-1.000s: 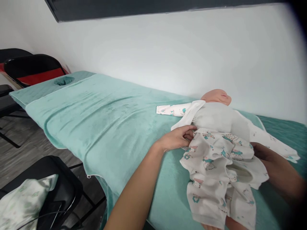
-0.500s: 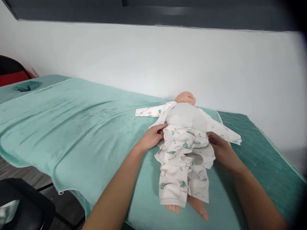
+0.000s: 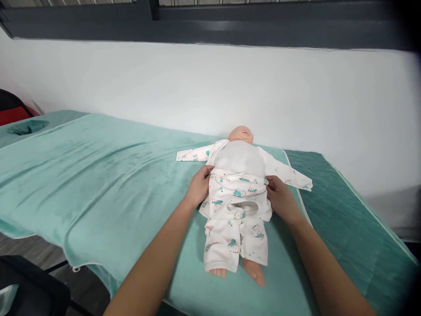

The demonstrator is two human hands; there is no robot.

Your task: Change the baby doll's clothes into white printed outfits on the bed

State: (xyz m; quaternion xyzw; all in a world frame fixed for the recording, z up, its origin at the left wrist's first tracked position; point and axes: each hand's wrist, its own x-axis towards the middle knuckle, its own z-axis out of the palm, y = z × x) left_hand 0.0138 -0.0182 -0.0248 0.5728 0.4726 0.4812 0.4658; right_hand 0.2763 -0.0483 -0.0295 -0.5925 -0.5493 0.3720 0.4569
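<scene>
I pinch white teal-printed cloth trousers (image 3: 222, 240), left fingers (image 3: 207, 170) nine o'clock, right fingers (image 3: 272, 180) three; waist reached, hips rumpled.

A plain white wall (image 3: 131, 79), brightest around its middle and shaded toward the right, backs a long table (image 3: 64, 116). Above runs a dark frame (image 3: 246, 33), probably a window's, with pale gridded strips along its top. A light teal cover (image 3: 82, 184) drapes the table; darker green quilting (image 3: 355, 210) shows at right, a round opening (image 3: 28, 127) at far left. Near that end stands a black-and-red chair (image 3: 13, 115); at lower left, a black seat (image 3: 36, 283) over grey floor (image 3: 41, 250)
</scene>
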